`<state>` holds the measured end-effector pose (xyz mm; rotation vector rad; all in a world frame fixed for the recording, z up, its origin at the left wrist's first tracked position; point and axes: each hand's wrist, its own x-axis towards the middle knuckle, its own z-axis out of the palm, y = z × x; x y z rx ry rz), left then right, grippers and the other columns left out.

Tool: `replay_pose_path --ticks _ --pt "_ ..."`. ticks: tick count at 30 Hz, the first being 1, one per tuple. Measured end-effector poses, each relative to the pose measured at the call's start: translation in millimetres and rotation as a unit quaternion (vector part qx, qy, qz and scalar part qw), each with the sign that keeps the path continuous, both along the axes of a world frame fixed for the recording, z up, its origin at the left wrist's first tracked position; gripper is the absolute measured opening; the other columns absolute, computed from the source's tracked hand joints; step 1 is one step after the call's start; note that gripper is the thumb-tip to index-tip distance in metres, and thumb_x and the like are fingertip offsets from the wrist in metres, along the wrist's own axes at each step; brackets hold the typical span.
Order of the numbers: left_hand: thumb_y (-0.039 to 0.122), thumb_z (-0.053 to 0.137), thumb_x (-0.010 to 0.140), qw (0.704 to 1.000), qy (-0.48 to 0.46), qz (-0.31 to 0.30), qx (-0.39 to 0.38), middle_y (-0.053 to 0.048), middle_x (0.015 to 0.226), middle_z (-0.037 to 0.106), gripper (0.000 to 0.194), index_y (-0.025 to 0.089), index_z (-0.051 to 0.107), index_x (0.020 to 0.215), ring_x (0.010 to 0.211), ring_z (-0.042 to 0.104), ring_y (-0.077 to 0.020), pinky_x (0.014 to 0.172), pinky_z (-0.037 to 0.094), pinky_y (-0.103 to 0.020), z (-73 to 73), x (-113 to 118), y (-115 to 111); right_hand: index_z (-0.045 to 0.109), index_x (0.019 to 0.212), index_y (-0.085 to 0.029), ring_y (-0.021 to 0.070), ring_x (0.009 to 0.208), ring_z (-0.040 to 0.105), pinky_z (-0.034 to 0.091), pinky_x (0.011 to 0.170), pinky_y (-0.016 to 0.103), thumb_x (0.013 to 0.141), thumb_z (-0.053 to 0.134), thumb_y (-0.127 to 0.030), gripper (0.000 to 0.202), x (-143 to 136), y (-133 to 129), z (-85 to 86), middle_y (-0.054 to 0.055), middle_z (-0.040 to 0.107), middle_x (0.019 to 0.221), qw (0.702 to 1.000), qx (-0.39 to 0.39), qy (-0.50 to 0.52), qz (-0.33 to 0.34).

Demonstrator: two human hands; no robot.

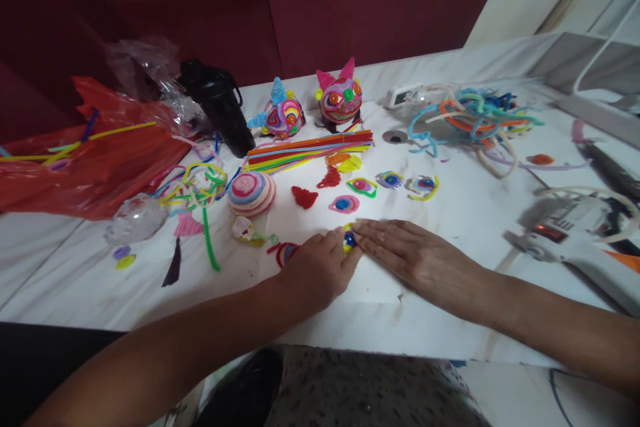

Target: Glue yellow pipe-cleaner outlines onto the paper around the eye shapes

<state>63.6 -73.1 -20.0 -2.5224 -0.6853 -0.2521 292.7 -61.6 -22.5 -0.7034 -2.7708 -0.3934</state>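
1. Left hand (320, 270): curled, fingertips pinching a small yellow-and-blue coil (349, 239) against the table (450, 213), apparently to steady it.
2. Right hand (415, 260): flat, fingers pressed together, tips touching the coil from the other side; it grips nothing.
3. Coil: on the table between both hands, near the front edge.
4. Finished coils behind it: four eye-like discs (391, 179) in a loose row, laid apart.
5. Red pieces (305, 197): two.
6. Ball heads (340, 100): two, upright at the back.
7. Striped dome (251, 193): one.
8. Straight stems (310, 150): one bundle, uncounted.
9. Glue gun (570, 240): one, right of the hands, within reach.
10. Red bag (90, 160): one, far left.
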Motion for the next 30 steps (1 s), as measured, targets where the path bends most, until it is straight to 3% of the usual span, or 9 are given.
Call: replay_pose_path --ticks 10,16,21,25,30 --pt "0.018 0.047 0.091 0.993 0.023 0.042 -0.111 -0.024 0.127 0.059 0.039 0.006 0.054 0.128 0.112 0.059 -0.0309 0.086 0.052 -0.041 8.7 -5.8 -10.0 0.047 0.136 -0.006 0.0224 0.129 0.051 0.051 0.101 0.038 0.089 0.042 -0.003 0.047 -5.0 -0.5 -8.1 0.016 0.053 0.140 1.000 0.007 -0.006 0.011" --pt "0.020 0.046 0.093 0.982 0.016 -0.011 -0.189 -0.024 0.138 0.051 0.043 0.011 0.049 0.135 0.120 0.054 -0.0306 0.098 0.047 -0.048 17.8 -23.2 1.1 0.052 0.131 -0.007 0.0240 0.125 0.055 0.053 0.097 0.036 0.087 0.043 -0.005 0.046 -7.0 -2.3 -5.7 0.016 0.057 0.137 1.000 0.023 -0.010 0.011" --pt "0.016 0.042 0.097 0.973 -0.033 -0.075 -0.217 -0.018 0.129 0.060 0.029 0.009 0.059 0.119 0.120 0.055 -0.0233 0.101 0.048 -0.039 17.2 -33.1 16.0 0.048 0.135 -0.007 0.0240 0.127 0.052 0.052 0.100 0.038 0.084 0.044 -0.002 0.051 -7.2 -3.7 -10.1 0.017 0.055 0.138 1.000 0.024 -0.003 0.008" --pt "0.023 0.053 0.094 0.953 -0.128 -0.026 -0.272 -0.012 0.112 0.068 0.019 0.011 0.062 0.105 0.106 0.061 -0.0202 0.095 0.051 -0.034 13.3 -29.8 24.6 0.048 0.136 -0.008 0.0229 0.128 0.051 0.051 0.101 0.037 0.084 0.043 -0.001 0.052 -6.7 -3.7 -11.4 0.016 0.054 0.140 1.000 0.020 -0.005 0.006" --pt "0.022 0.070 0.083 0.922 -0.195 0.073 -0.326 -0.005 0.095 0.070 0.023 0.016 0.063 0.104 0.088 0.065 -0.0167 0.079 0.054 -0.029 11.8 -21.2 32.3 0.048 0.137 -0.010 0.0209 0.129 0.051 0.048 0.103 0.034 0.084 0.045 -0.002 0.053 -5.9 -3.6 -13.3 0.015 0.055 0.139 1.000 0.020 0.007 0.005"
